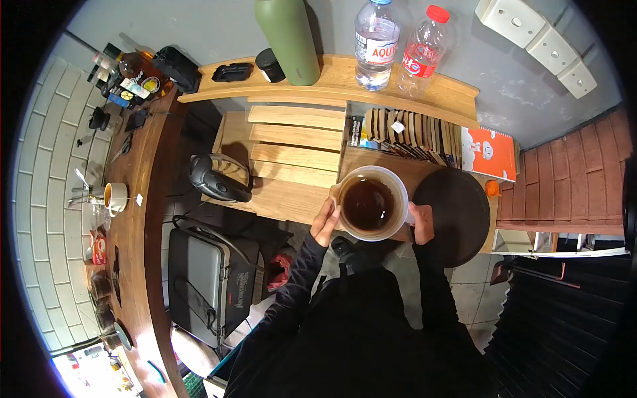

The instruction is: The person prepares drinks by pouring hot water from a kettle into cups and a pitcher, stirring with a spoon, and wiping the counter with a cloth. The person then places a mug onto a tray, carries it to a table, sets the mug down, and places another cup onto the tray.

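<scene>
A round white container [401,211] of dark brown liquid is held in the middle of the view, in front of the wooden bench. My left hand [325,221] grips its left side, and my right hand [422,223] is closed on its right side. Just right of it lies a round dark tray [458,219]. Behind it a row of books [415,134] stands under the shelf. Left of my left hand, a black kettle [219,178] is on the wooden surface.
A narrow shelf [335,89] bears a green bottle [288,40] and two plastic bottles. At the left, a wooden counter [142,199] holds a cup [115,197] with a tea tag. A grey case [206,278] is below the bench. An orange notebook [489,154] stands right.
</scene>
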`<state>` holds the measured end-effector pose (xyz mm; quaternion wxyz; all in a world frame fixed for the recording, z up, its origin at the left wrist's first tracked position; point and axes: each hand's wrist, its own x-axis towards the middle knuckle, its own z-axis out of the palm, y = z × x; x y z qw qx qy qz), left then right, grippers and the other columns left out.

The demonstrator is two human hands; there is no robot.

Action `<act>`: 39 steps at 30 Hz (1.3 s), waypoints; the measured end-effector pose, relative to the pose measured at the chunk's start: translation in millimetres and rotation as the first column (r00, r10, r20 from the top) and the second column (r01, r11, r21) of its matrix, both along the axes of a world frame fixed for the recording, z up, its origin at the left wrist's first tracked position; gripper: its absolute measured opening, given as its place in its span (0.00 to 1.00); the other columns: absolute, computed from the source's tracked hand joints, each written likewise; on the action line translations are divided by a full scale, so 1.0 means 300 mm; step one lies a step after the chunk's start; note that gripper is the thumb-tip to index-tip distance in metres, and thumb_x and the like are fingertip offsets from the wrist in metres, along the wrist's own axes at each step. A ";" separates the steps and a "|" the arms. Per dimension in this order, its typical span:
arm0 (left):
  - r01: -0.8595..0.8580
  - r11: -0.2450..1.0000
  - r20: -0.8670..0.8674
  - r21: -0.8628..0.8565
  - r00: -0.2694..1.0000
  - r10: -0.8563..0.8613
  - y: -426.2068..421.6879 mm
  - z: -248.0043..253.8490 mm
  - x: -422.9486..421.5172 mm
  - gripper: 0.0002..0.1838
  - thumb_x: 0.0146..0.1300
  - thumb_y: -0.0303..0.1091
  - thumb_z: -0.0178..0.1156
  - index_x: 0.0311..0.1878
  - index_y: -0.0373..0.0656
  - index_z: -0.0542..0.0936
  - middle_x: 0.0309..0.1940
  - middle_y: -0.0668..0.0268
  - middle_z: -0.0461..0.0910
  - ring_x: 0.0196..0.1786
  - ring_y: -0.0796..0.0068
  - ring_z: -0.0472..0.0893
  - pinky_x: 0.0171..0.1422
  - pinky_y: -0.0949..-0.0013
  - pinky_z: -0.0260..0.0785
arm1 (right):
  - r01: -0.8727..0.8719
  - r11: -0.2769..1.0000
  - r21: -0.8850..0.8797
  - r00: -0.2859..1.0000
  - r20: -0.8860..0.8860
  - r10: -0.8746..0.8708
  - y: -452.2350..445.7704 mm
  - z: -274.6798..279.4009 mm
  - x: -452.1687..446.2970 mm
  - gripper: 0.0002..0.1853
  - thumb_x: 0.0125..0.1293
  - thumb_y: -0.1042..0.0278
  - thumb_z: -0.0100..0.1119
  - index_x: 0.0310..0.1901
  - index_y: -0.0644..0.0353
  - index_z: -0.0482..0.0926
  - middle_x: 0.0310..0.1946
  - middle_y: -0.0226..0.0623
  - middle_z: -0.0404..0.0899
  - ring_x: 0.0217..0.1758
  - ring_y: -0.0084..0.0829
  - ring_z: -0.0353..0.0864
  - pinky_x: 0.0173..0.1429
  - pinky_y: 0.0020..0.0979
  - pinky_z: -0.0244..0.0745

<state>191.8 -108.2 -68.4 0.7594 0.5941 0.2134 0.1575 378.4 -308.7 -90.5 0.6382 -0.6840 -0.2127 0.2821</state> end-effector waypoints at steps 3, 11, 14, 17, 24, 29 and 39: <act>0.063 0.991 0.051 -0.121 0.997 -0.057 0.011 -0.106 -0.014 0.40 0.70 0.56 0.43 0.74 0.36 0.46 0.72 0.54 0.51 0.74 0.60 0.54 0.74 0.60 0.47 | 0.069 0.997 0.036 0.998 0.002 -0.069 0.022 0.021 -0.015 0.24 0.67 0.58 0.51 0.17 0.67 0.68 0.12 0.25 0.60 0.19 0.17 0.58 0.24 0.32 0.50; -0.030 0.902 0.023 -0.432 0.999 0.044 0.001 -0.285 0.023 0.47 0.66 0.70 0.31 0.74 0.39 0.45 0.75 0.59 0.47 0.76 0.63 0.47 0.76 0.58 0.40 | 0.101 0.992 0.080 0.992 0.061 -0.106 0.005 -0.083 0.011 0.22 0.65 0.62 0.50 0.18 0.67 0.59 0.13 0.30 0.53 0.20 0.16 0.55 0.24 0.33 0.46; -0.104 0.896 -0.077 -0.431 0.994 0.078 -0.016 -0.318 0.066 0.49 0.64 0.74 0.27 0.74 0.39 0.47 0.74 0.60 0.48 0.75 0.63 0.51 0.75 0.59 0.46 | 0.122 0.986 0.109 0.991 0.048 -0.128 0.012 -0.088 0.009 0.22 0.65 0.62 0.50 0.18 0.67 0.57 0.13 0.30 0.51 0.20 0.16 0.54 0.24 0.34 0.45; -0.136 0.916 -0.052 -0.376 0.991 0.126 -0.046 -0.328 0.093 0.45 0.66 0.70 0.27 0.72 0.39 0.53 0.71 0.56 0.57 0.72 0.62 0.59 0.72 0.62 0.55 | 0.140 0.985 0.101 0.986 0.071 -0.148 0.025 -0.045 0.008 0.23 0.65 0.62 0.50 0.17 0.67 0.56 0.13 0.33 0.49 0.19 0.16 0.53 0.24 0.35 0.45; -0.150 0.822 -0.022 -0.549 0.986 0.165 -0.042 -0.387 0.105 0.37 0.68 0.63 0.41 0.67 0.40 0.64 0.62 0.56 0.70 0.62 0.62 0.71 0.64 0.59 0.67 | 0.175 0.973 0.149 0.958 0.203 -0.203 -0.009 -0.198 0.011 0.13 0.67 0.65 0.53 0.27 0.62 0.69 0.21 0.30 0.66 0.20 0.18 0.64 0.24 0.26 0.57; -0.267 0.789 -0.161 -0.554 0.964 0.214 -0.049 -0.437 0.105 0.37 0.69 0.63 0.40 0.66 0.39 0.64 0.61 0.56 0.71 0.61 0.62 0.72 0.64 0.59 0.68 | 0.155 0.975 0.160 0.830 0.514 -0.216 0.018 -0.156 0.031 0.13 0.66 0.68 0.52 0.26 0.66 0.67 0.21 0.40 0.63 0.21 0.34 0.64 0.26 0.34 0.55; -0.187 0.868 -0.187 -0.460 0.976 0.112 -0.077 -0.408 0.030 0.39 0.67 0.66 0.41 0.74 0.52 0.53 0.72 0.68 0.56 0.72 0.67 0.57 0.72 0.56 0.50 | 0.028 0.999 0.038 0.994 0.108 -0.032 0.009 -0.031 0.054 0.21 0.66 0.63 0.50 0.16 0.61 0.66 0.14 0.26 0.66 0.19 0.18 0.65 0.25 0.28 0.56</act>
